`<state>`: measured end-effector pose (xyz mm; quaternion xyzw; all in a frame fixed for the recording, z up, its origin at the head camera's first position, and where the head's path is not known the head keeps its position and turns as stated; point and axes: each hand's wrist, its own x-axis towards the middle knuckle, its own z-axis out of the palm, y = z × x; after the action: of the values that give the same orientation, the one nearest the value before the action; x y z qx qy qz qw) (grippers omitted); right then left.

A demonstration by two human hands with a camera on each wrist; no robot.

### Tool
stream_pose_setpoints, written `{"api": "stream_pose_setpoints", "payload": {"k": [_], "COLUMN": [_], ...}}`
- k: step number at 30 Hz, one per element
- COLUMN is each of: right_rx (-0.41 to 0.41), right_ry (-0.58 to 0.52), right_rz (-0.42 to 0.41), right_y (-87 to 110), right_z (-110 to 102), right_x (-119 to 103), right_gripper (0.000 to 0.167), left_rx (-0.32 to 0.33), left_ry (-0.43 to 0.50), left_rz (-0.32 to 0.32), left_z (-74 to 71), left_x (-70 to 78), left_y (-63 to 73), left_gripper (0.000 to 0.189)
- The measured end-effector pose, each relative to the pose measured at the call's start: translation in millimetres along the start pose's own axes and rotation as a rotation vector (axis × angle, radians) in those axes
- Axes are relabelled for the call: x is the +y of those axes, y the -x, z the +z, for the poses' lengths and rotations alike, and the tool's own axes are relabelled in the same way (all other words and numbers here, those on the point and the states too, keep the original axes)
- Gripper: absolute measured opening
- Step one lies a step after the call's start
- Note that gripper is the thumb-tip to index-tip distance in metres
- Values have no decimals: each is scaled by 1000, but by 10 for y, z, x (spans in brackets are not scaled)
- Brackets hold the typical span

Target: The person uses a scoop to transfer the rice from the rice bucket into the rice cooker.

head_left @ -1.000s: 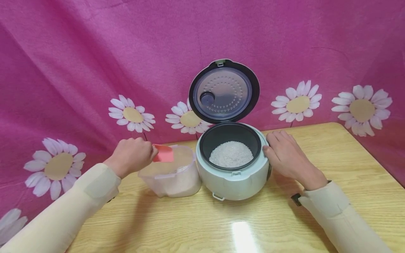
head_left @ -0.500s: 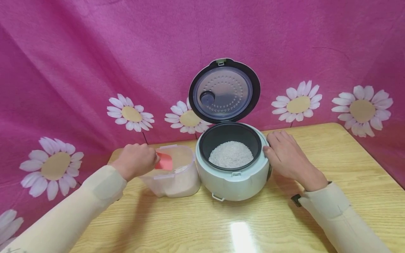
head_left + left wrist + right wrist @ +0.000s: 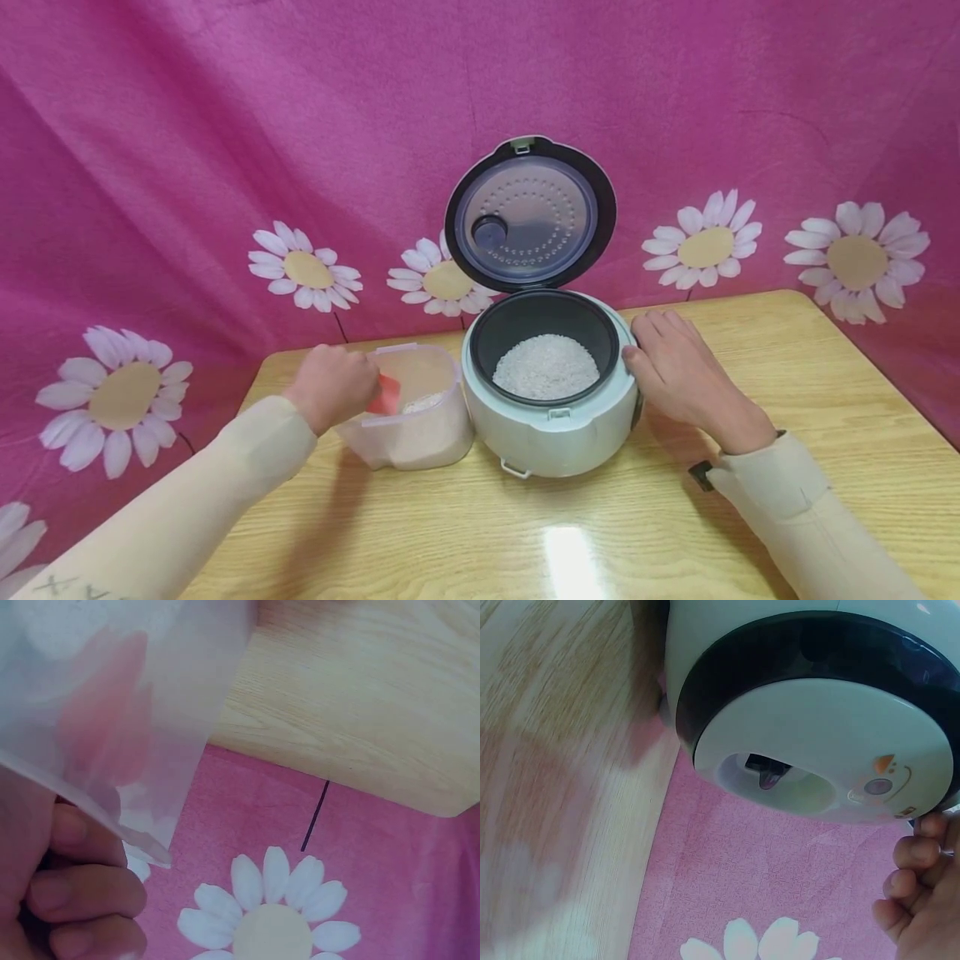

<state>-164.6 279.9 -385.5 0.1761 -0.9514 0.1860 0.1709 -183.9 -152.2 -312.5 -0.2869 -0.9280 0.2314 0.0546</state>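
My left hand (image 3: pixel 336 385) grips a red scoop (image 3: pixel 386 394) and holds it down inside a translucent plastic bin (image 3: pixel 438 437) with white rice (image 3: pixel 423 403) in it. In the left wrist view the scoop (image 3: pixel 109 712) shows blurred through the bin's wall, and curled fingers (image 3: pixel 90 892) sit just outside its rim. To the right of the bin stands a pale green rice cooker (image 3: pixel 555 446), lid (image 3: pixel 528 221) up, a mound of rice (image 3: pixel 547 367) in its dark pot. At the cooker's right side my right hand (image 3: pixel 678 379) holds its edge, thumb at the rim.
Both containers stand side by side on a wooden table (image 3: pixel 420 533). Behind the table hangs a magenta cloth (image 3: pixel 300 125) printed with white daisies. The raised lid leans back close to the cloth.
The left hand has moved down and slightly right, taking the scoop from near the bin's rim deeper inside it. The right hand and the rice cooker stay in place.
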Motion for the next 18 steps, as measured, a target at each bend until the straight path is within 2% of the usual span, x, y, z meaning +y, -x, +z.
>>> {"api": "stream_pose_setpoints", "payload": {"k": [6,11,14,18], "right_rx": [9,10,11,26], "right_ry": [3,5,5,2], "right_rz": [-10,-11,-12,-23], "right_y": [7,1,-2,-3], "right_z": [1,8,6,8], "right_x": [4,9,8,12], "right_gripper": [14,13,13,12], "left_rx": [-81,-82,-77,-126], "left_ry": [-59,-71,-97,-157], "left_rz": [9,-7,6,41], "left_z": [7,16,13,6], "left_x": [51,113,137,152], "left_y": [-68,-92,-103,-141], "left_gripper": [25,27,28,27]}}
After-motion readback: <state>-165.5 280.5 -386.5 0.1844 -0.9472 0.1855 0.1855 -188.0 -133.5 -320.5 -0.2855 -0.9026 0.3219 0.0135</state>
